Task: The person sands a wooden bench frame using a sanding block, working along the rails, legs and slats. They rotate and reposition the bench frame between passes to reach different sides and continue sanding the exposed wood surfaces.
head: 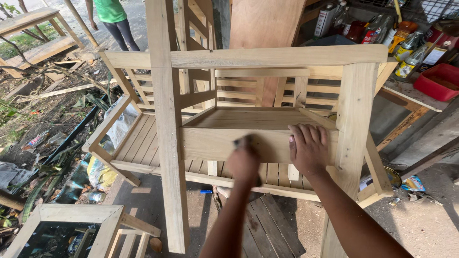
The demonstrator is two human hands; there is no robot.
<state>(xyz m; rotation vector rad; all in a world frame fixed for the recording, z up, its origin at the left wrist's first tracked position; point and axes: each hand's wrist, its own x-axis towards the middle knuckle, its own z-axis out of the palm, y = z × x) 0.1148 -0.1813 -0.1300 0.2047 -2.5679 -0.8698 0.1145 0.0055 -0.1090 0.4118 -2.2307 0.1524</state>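
Standing upended in the yard was one unfinished pale wooden chair frame, its legs and rails facing the person, largest item present. Behind it lay a slatted wooden bench, same bare timber, resting on the ground. Front rail of the frame, a flat wooden panel, ran between the two upright legs. Right hand: fingers spread, palm flat on that panel near the right leg, gripping nothing. Left hand: blurred, fist closed around a small dark sanding block, pressed against the panel just beside the right hand. Lower left: one glass-topped wooden table. Upper right: a desk carrying a red plastic tub and a cluster of bottles and cans. Upper left: another person in a green shirt, well apart.
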